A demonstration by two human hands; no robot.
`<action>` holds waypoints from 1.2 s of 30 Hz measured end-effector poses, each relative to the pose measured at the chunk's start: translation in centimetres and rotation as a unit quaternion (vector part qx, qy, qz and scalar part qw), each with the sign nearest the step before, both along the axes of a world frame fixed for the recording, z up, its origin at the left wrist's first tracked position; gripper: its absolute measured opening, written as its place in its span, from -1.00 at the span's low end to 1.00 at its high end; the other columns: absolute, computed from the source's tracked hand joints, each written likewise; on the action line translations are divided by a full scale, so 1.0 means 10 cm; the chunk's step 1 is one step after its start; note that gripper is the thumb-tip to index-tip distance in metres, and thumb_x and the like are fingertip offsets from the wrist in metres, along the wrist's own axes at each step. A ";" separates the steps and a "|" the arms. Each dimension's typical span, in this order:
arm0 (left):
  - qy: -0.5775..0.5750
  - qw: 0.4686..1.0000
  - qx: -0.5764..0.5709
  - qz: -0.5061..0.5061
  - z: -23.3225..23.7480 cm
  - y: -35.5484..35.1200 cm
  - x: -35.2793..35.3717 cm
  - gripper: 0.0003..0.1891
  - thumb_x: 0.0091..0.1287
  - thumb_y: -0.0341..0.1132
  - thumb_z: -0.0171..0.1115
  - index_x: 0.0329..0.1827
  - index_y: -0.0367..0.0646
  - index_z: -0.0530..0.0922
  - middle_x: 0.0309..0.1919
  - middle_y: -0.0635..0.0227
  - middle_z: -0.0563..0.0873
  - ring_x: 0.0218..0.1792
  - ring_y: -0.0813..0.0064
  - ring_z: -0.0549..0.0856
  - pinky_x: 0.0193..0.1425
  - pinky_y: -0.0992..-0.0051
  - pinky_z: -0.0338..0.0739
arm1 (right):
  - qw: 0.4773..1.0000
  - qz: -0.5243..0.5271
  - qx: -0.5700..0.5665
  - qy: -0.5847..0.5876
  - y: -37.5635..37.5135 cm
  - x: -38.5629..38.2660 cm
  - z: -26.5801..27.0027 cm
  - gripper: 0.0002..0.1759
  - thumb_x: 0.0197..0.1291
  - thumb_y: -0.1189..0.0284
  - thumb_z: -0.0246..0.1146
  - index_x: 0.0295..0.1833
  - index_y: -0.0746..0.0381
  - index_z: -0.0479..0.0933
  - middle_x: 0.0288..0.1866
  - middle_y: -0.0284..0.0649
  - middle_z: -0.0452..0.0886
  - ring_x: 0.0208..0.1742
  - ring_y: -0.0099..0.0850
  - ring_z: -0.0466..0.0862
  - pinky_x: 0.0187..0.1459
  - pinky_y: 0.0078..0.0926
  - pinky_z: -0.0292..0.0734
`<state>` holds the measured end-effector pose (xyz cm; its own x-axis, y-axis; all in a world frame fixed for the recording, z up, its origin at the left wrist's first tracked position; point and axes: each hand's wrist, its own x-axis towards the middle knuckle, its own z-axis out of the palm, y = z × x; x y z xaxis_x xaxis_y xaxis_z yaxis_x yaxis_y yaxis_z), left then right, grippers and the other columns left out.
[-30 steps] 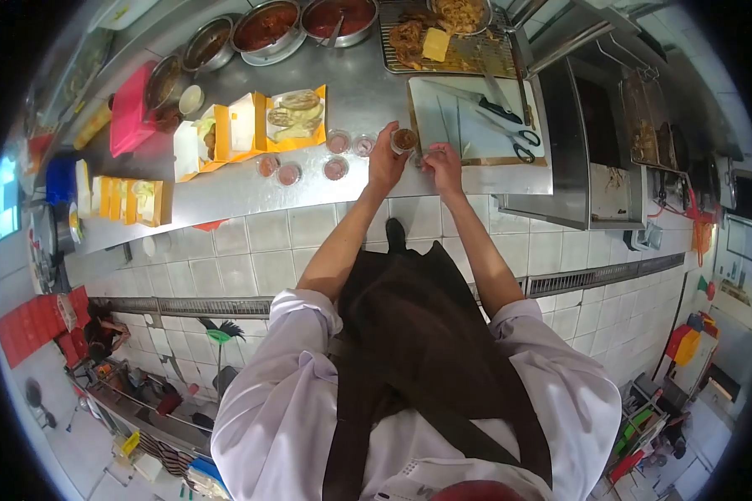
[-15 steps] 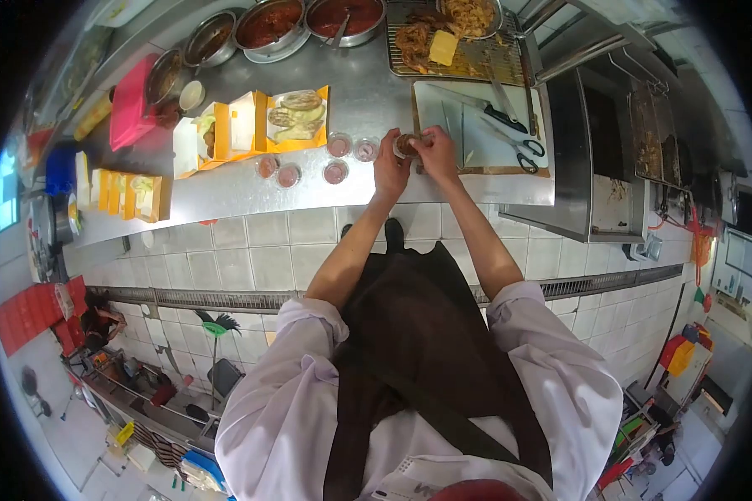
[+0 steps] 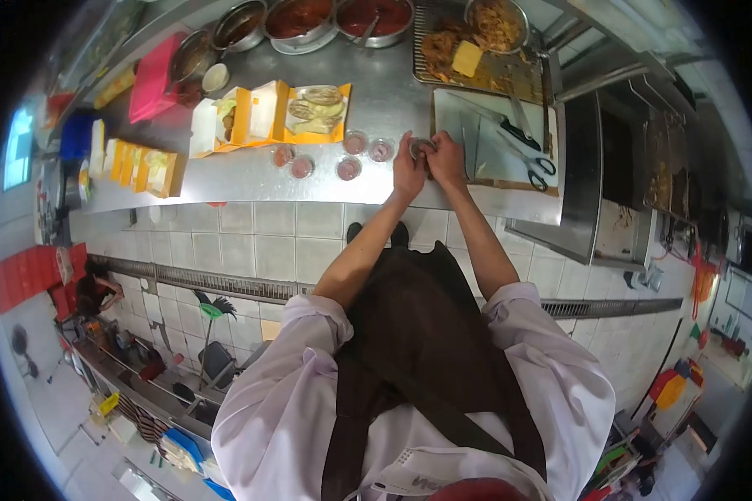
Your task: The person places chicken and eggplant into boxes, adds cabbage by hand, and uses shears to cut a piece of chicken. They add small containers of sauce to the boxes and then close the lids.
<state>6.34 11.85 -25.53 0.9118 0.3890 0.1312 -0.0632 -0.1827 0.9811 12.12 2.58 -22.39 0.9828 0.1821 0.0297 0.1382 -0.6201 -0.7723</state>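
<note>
Both my hands are at a small clear cup (image 3: 421, 149) near the counter's front edge. My left hand (image 3: 409, 169) wraps round its left side, and my right hand (image 3: 447, 159) grips its right side with the thumb at the rim. Dark contents show inside the cup. To the left stand several similar cups, among them one (image 3: 382, 150) close to my left hand and another (image 3: 348, 169) farther left. A white cutting board (image 3: 489, 159) lies to the right, with a knife (image 3: 510, 127) and black-handled scissors (image 3: 536, 167) on it.
Open orange boxes (image 3: 317, 115) with food stand left of the cups, and smaller ones (image 3: 156, 173) farther left. Metal bowls of red sauce (image 3: 374, 18) line the back. A wire-rack tray (image 3: 434, 75) holds food at the back right. Another person (image 3: 94, 294) is at far left.
The view has shifted, so the counter and its items appear farther right. My hands still hold the cup, with my fingers closer together around it.
</note>
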 end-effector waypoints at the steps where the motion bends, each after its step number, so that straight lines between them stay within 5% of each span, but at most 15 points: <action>1: 0.065 0.997 -0.032 0.016 0.01 -0.03 0.03 -0.44 0.19 -0.57 0.08 0.32 -0.30 0.27 -0.01 -0.09 0.61 0.02 -0.04 0.62 0.08 0.24 0.50 | 1.000 0.005 -0.020 -0.003 0.01 0.02 -0.01 -0.73 -0.05 0.43 0.42 -0.34 0.30 0.46 -0.44 0.01 0.60 -0.36 0.01 0.62 -0.31 -0.15 0.49; 2: 0.128 0.989 -0.065 0.036 0.01 -0.04 0.06 -0.48 0.20 -0.57 0.06 0.29 -0.31 0.30 -0.05 -0.10 0.62 0.03 -0.04 0.62 0.09 0.24 0.49 | 1.000 0.020 -0.013 -0.008 0.01 0.04 -0.02 -0.73 -0.05 0.43 0.42 -0.34 0.30 0.46 -0.44 0.01 0.60 -0.36 0.01 0.62 -0.31 -0.15 0.49; 4: 0.086 0.991 0.062 0.083 0.11 -0.08 0.06 -0.54 0.18 -0.59 0.06 0.20 -0.30 0.39 -0.02 -0.10 0.61 0.03 0.00 0.62 0.10 0.26 0.49 | 0.996 0.034 -0.065 -0.056 0.00 0.01 0.00 -0.72 -0.02 0.40 0.41 -0.39 0.28 0.42 -0.50 -0.03 0.55 -0.40 -0.01 0.58 -0.34 -0.13 0.44; 8: 0.081 0.992 0.041 0.088 0.09 -0.05 0.07 -0.60 0.16 -0.60 0.11 0.11 -0.29 0.47 -0.11 -0.03 0.67 -0.09 0.15 0.69 -0.08 0.33 0.57 | 0.996 0.050 -0.031 -0.065 -0.07 0.04 -0.04 -0.72 0.01 0.41 0.38 -0.43 0.27 0.39 -0.55 -0.07 0.49 -0.46 -0.04 0.50 -0.38 -0.19 0.40; 12: 0.047 0.997 -0.041 0.046 0.03 0.01 0.05 -0.69 0.24 -0.57 0.10 0.07 -0.33 0.49 -0.27 0.09 0.70 -0.24 0.38 0.74 -0.36 0.42 0.62 | 0.994 0.079 0.061 0.055 -0.16 0.15 -0.18 -0.70 0.04 0.41 0.38 -0.45 0.27 0.37 -0.60 -0.19 0.42 -0.53 -0.30 0.45 -0.43 -0.34 0.37; 15: 0.138 0.976 -0.169 0.002 0.60 0.11 -0.09 -0.74 0.35 -0.48 0.03 0.06 -0.33 0.50 -0.40 0.16 0.69 -0.40 0.43 0.74 -0.51 0.44 0.58 | 0.974 0.082 0.148 0.150 -0.16 0.11 -0.15 -0.73 0.14 0.44 0.33 -0.47 0.22 0.36 -0.61 -0.33 0.41 -0.60 -0.53 0.40 -0.56 -0.50 0.28; 18: 0.169 0.982 -0.079 -0.031 0.59 0.18 -0.13 -0.75 0.42 -0.37 -0.02 0.00 -0.33 0.53 -0.47 0.17 0.67 -0.55 0.45 0.70 -0.55 0.41 0.55 | 0.954 0.081 0.215 0.193 -0.13 0.03 -0.14 -0.74 0.22 0.47 0.29 -0.46 0.16 0.35 -0.62 -0.42 0.40 -0.66 -0.65 0.37 -0.66 -0.61 0.22; 19: 0.160 0.986 -0.039 -0.028 0.49 0.19 -0.12 -0.72 0.42 -0.30 0.01 -0.07 -0.39 0.55 -0.36 -0.01 0.69 -0.50 0.24 0.71 -0.41 0.33 0.59 | 0.945 0.084 0.237 0.211 -0.10 0.00 -0.12 -0.75 0.22 0.46 0.30 -0.44 0.15 0.35 -0.62 -0.43 0.38 -0.66 -0.64 0.38 -0.66 -0.61 0.23; 22: 0.102 0.992 0.065 0.036 0.51 0.19 -0.11 -0.72 0.41 -0.32 -0.01 -0.12 -0.39 0.57 -0.33 -0.08 0.68 -0.32 0.03 0.70 -0.21 0.22 0.56 | 0.932 0.073 0.265 0.235 -0.02 -0.12 0.10 -0.78 0.20 0.46 0.31 -0.34 0.14 0.36 -0.59 -0.43 0.40 -0.64 -0.64 0.40 -0.65 -0.62 0.25; 23: 0.094 0.990 0.091 0.057 0.56 0.18 -0.15 -0.72 0.41 -0.33 -0.02 -0.14 -0.38 0.58 -0.29 -0.11 0.68 -0.19 -0.10 0.64 -0.06 0.15 0.49 | 0.935 0.093 0.251 0.233 -0.02 -0.11 0.08 -0.76 0.11 0.51 0.35 -0.27 0.22 0.37 -0.47 -0.34 0.49 -0.51 -0.59 0.47 -0.49 -0.58 0.46; 26: 0.080 0.988 0.107 0.082 0.61 0.21 -0.14 -0.72 0.41 -0.33 -0.02 -0.13 -0.37 0.58 -0.30 -0.08 0.68 -0.23 -0.07 0.66 -0.12 0.17 0.52 | 0.906 0.104 0.351 0.212 0.02 -0.24 0.17 -0.73 0.10 0.55 0.34 -0.21 0.24 0.36 -0.37 -0.28 0.53 -0.45 -0.55 0.53 -0.44 -0.56 0.52; 36: 0.036 0.992 0.082 0.091 0.70 0.16 -0.18 -0.69 0.44 -0.26 0.00 -0.06 -0.35 0.58 -0.34 -0.06 0.69 -0.31 0.07 0.70 -0.21 0.25 0.55 | 0.917 0.106 0.306 0.232 -0.02 -0.18 0.35 -0.84 0.29 0.50 0.17 -0.04 0.26 0.48 -0.36 -0.31 0.59 -0.48 -0.56 0.55 -0.51 -0.61 0.48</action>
<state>4.50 13.41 -18.49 0.8377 0.5268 0.1442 0.0538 -0.3424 0.9380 10.35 2.36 -18.87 0.8599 0.4590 -0.2233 -0.2273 -0.0475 -0.9727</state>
